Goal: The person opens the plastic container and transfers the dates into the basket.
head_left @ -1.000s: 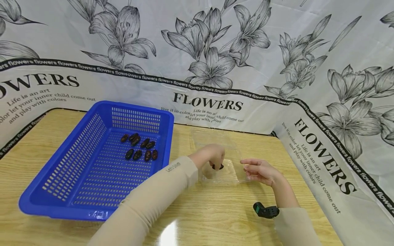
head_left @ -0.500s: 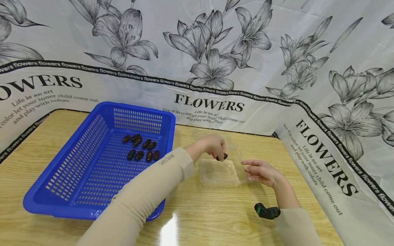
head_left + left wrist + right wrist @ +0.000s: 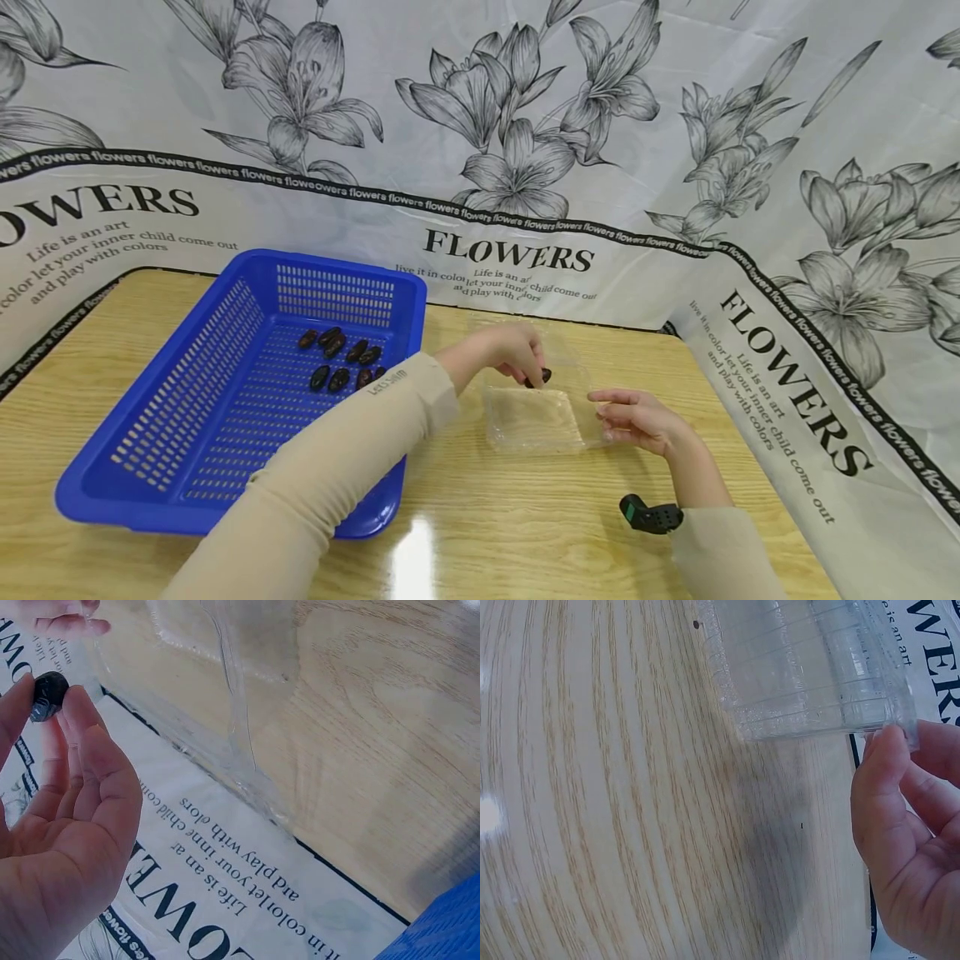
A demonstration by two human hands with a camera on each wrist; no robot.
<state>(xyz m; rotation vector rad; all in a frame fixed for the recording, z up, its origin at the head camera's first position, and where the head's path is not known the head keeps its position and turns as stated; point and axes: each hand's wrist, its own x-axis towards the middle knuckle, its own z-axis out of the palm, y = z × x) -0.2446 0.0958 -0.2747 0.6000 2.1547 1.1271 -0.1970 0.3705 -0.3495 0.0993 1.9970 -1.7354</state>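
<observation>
Between thumb and fingertips, my left hand (image 3: 510, 348) pinches a dark, wrinkled date (image 3: 49, 696). It holds the date over the back part of a clear plastic clamshell box (image 3: 536, 421), whose lid lies folded back behind the base. No dates show in the base. My right hand (image 3: 639, 422) pinches the box's right edge between thumb and fingers, as the right wrist view shows at the corner of the clear plastic (image 3: 795, 675). Several more dates (image 3: 339, 380) lie in the blue basket (image 3: 417, 333) to the left.
The perforated blue basket stands close to my left forearm, which passes over its front right corner. A black strap-like piece (image 3: 651, 515) sits by my right wrist. A flower-print cloth (image 3: 517, 258) hangs behind the wooden table (image 3: 517, 525) and along its right side.
My left hand has lifted the date up and back from over the box's base, and the left forearm has shifted left. My right hand keeps its place at the box's edge.
</observation>
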